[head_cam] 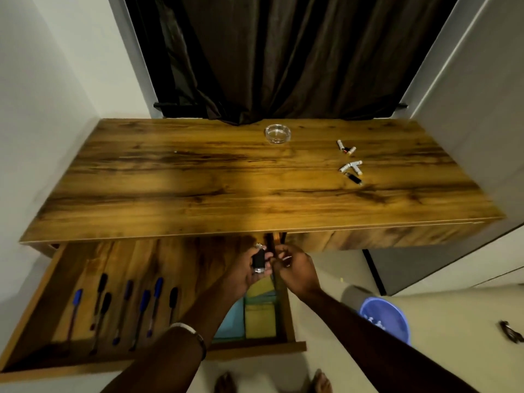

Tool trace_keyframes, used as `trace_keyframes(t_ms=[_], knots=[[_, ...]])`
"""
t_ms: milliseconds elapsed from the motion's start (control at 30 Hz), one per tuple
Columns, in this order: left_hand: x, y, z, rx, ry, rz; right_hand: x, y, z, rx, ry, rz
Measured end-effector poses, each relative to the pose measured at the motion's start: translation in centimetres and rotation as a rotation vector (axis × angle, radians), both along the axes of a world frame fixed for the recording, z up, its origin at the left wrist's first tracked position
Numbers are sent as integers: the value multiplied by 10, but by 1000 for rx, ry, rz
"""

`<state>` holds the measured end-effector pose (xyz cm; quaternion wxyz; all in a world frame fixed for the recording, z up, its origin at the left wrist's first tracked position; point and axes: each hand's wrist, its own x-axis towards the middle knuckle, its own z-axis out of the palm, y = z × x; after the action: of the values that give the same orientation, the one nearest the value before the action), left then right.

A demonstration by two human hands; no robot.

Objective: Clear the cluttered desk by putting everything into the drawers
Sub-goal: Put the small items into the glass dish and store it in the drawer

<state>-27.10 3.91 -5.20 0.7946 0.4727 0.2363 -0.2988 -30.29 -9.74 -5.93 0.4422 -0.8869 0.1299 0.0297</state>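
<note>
The wooden desk [198,177] has its left drawer [158,357] pulled out below the front edge. Over the drawer's right end, my left hand [243,272] holds a small black object with silver ends [258,260]. My right hand [297,270] is beside it, fingers curled close to that object; whether it grips anything is unclear. Several pens [141,307] with blue or black caps lie in a row in the drawer. Blue and yellow pads [259,316] lie at its right end. On the desk stand a glass ashtray [278,133] and several small batteries [351,165].
A dark curtain [283,52] hangs behind the desk. A grey cabinet [467,109] stands at the right. On the floor at the right are a blue bucket [385,319] and a small dark object [510,331]. My bare feet [226,382] show at the bottom edge.
</note>
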Motion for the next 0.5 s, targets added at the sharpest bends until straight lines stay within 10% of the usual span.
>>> trace_keyframes(t_ms=[500], knots=[[54,-145,27,95,-57,122,27,-206,30,-114,-47,7]])
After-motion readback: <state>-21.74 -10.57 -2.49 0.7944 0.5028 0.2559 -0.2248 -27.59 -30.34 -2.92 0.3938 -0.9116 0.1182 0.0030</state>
